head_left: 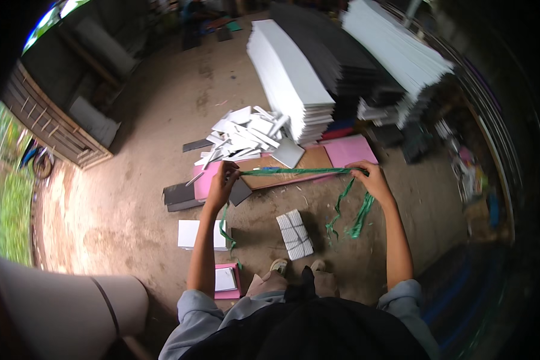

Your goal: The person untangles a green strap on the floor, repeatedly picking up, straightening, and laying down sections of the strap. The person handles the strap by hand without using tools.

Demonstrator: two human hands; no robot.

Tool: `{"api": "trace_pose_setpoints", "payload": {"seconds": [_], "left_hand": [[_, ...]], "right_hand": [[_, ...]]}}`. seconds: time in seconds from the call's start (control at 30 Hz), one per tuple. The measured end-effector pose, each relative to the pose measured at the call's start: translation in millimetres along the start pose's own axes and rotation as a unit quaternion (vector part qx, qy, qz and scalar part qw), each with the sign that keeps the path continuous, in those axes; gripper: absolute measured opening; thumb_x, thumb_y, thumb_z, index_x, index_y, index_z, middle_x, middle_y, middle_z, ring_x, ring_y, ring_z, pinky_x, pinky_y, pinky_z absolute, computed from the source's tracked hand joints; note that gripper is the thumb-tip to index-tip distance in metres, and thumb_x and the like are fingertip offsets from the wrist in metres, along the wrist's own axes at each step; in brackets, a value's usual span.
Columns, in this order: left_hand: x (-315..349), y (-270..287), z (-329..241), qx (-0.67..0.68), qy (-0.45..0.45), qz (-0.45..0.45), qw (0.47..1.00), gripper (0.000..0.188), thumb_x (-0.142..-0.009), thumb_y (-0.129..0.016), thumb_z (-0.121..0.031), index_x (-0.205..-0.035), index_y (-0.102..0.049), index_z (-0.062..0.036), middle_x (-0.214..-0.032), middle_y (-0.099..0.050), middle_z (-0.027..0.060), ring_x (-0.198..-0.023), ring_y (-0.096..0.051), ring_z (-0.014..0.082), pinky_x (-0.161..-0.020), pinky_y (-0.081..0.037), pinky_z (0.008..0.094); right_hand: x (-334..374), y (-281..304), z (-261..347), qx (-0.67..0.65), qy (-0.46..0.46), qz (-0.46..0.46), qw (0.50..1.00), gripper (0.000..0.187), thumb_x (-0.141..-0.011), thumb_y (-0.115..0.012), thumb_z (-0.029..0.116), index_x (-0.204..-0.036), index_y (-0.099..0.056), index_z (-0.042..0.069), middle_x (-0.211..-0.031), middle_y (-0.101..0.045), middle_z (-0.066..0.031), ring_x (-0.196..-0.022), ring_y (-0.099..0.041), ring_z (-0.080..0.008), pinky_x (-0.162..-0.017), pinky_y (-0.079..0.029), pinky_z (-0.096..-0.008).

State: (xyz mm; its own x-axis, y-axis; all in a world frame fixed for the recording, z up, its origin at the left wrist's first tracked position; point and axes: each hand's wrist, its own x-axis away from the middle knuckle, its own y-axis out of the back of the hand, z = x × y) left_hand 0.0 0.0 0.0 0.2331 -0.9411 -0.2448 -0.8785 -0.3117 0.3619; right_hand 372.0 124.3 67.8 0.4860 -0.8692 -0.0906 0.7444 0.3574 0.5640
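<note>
A green plastic strip [294,171] stretches level between my two raised hands. My left hand [223,183] pinches one end, and a loose tail hangs below it past the forearm. The other end is pinched in my right hand [366,177], with several crumpled green strands [361,216] dangling beneath. Below the strip, on the floor, lies a white bundle [294,234] of stacked pieces bound crosswise with dark ties. A stack of white sheets [189,233] sits left of it, partly hidden by my left arm. Nearer my feet, a small white stack [225,279] rests on a pink sheet [234,294].
Ahead are a heap of white offcuts [246,133], a brown board [291,171] and pink sheets [354,149]. Tall stacks of white sheets [288,66] and dark sheets [336,54] stand behind. A large white roll [72,306] is at lower left. Clutter [471,174] lines the right wall.
</note>
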Motion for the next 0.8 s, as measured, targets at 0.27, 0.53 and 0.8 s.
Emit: {"api": "trace_pose_setpoints", "payload": {"seconds": [0.27,0.53,0.8], "left_hand": [[-72.1,-7.8,37.4,-0.145,0.035,-0.191,0.970,0.010,-0.073,-0.060,-0.001,-0.081,-0.057,-0.0057,-0.082,-0.056,0.0036,-0.077,-0.054,0.0161,-0.072,-0.041,0.0287],[-154.4,-140.7,189.4,-0.275,0.163,-0.261,0.911,0.013,-0.067,-0.061,-0.004,-0.077,-0.063,-0.0104,-0.084,-0.061,0.0010,-0.085,-0.050,0.0208,-0.076,-0.038,0.0323],[-188.8,-253.5,340.1,-0.317,0.281,-0.176,0.889,0.021,-0.072,-0.058,-0.007,-0.093,-0.060,-0.0091,-0.104,-0.056,0.0041,-0.099,-0.046,0.0247,-0.083,-0.036,0.0366]], "right_hand": [[-227.9,-9.0,-39.9,0.034,0.138,0.099,0.985,0.016,-0.079,-0.054,0.008,-0.091,-0.060,0.001,-0.084,-0.060,-0.0099,-0.078,-0.058,-0.0197,-0.071,-0.043,-0.0278],[-396.3,-107.6,-244.1,0.042,0.082,0.178,0.980,0.015,-0.075,-0.056,0.007,-0.089,-0.056,0.000,-0.089,-0.057,-0.0164,-0.086,-0.055,-0.0315,-0.074,-0.042,-0.0353],[-417.6,-214.7,-454.5,0.099,0.007,0.218,0.971,0.022,-0.074,-0.057,0.003,-0.096,-0.053,0.001,-0.092,-0.054,-0.0120,-0.087,-0.054,-0.0293,-0.077,-0.041,-0.0366]]}}
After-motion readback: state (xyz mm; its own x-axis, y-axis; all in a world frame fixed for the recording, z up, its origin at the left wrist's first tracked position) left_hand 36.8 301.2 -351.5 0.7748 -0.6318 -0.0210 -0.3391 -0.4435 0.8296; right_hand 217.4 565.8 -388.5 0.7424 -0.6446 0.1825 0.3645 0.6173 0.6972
